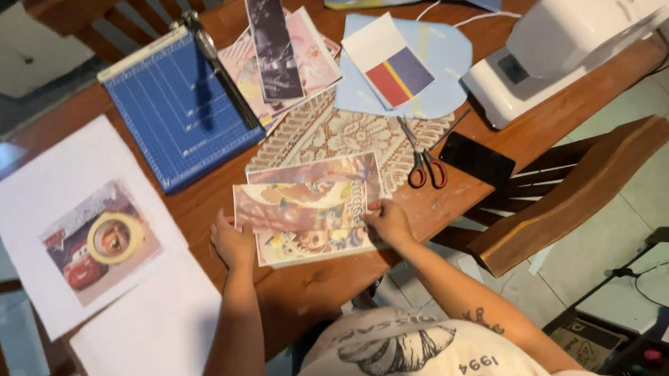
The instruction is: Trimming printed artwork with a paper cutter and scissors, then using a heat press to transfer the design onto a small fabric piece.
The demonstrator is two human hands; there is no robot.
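A brown wooden table (309,278) carries everything. At its centre lies a cream lace doily (331,134), with red-handled scissors (423,159) and a flat black phone (476,159) at three o'clock of it. At ten o'clock sits a blue gridded paper trimmer (175,105); at twelve, loose colour prints (284,52). A white sewing machine (572,30) stands at two o'clock. At eight o'clock lie white sheets (81,219), one bearing a cartoon-car picture and a yellow tape roll (115,238).
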